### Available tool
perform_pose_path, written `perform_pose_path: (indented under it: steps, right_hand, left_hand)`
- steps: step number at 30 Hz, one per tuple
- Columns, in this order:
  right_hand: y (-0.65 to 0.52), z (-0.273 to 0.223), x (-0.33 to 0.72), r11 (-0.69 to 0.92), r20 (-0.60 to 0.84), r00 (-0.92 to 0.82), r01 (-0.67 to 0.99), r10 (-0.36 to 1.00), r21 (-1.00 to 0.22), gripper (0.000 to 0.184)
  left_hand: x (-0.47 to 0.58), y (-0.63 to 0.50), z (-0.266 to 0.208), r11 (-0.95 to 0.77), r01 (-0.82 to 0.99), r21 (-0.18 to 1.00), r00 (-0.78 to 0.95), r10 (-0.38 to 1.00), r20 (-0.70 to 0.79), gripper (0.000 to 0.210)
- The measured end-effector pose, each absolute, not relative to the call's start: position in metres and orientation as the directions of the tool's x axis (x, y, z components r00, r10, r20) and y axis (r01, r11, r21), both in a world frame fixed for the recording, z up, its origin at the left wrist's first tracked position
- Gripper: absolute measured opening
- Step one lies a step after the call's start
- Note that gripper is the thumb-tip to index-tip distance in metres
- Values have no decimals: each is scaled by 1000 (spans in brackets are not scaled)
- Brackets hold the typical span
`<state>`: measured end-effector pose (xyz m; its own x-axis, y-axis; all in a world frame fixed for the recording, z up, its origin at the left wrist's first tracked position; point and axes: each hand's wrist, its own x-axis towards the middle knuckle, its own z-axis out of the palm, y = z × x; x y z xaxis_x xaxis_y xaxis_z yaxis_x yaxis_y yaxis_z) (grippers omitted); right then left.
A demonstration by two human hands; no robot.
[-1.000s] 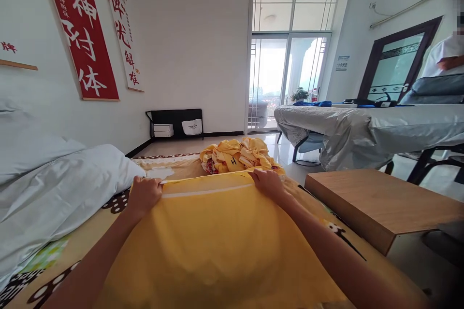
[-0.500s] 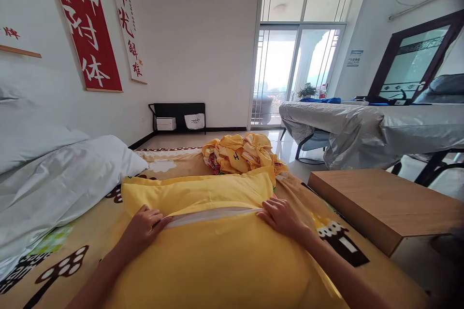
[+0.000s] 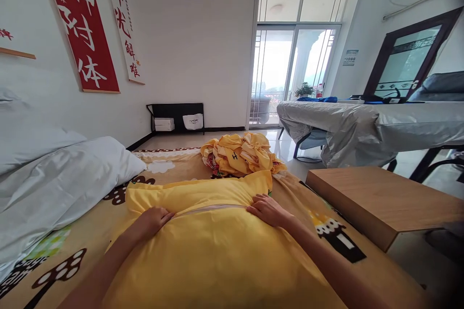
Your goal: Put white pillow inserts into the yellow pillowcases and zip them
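Observation:
A plump yellow pillowcase point(image 3: 210, 256) with a pillow inside lies in front of me on the bed. Across its upper part runs a narrow opening, where a strip of the white pillow point(image 3: 213, 208) shows. At the left end of that slit, my left hand point(image 3: 154, 221) is closed on the fabric edge. My right hand point(image 3: 267, 209) grips the cloth at the right end, fingers bent over it. A ruffled flap of the pillowcase stretches beyond both hands. Some fingertips are hidden by the folds.
Crumpled yellow bedding point(image 3: 241, 154) lies beyond the pillowcase on the patterned bed sheet point(image 3: 65, 268). White pillows point(image 3: 83, 174) are at left. A wooden cabinet point(image 3: 384, 193) stands close at right, with a plastic-covered table point(image 3: 344, 125) behind it.
Both hands have moved slightly closer together, and the slit between them has narrowed, showing less of the white pillow. The view has shifted a little to the right.

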<state>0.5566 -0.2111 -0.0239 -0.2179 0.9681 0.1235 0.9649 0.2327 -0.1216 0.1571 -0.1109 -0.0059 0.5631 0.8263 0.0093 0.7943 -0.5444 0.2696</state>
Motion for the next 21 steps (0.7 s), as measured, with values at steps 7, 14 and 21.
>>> perform_pose_path:
  steps: [7,14,21]
  right_hand:
    - [-136,53,508,-38,120,52,993,991,-114,68]
    - [-111,-46,453,-41,179,80,976,981,-212,51]
    - [-108,-88,458,-8,293,96,958,951,-285,53]
  left_hand:
    - [234,-62,68,-442,889,116,438,897,62,21]
    - [291,-74,-40,-294,943,156,260,944,204,48]
    - [284,-66,-82,-288,928,235,228,940,252,48]
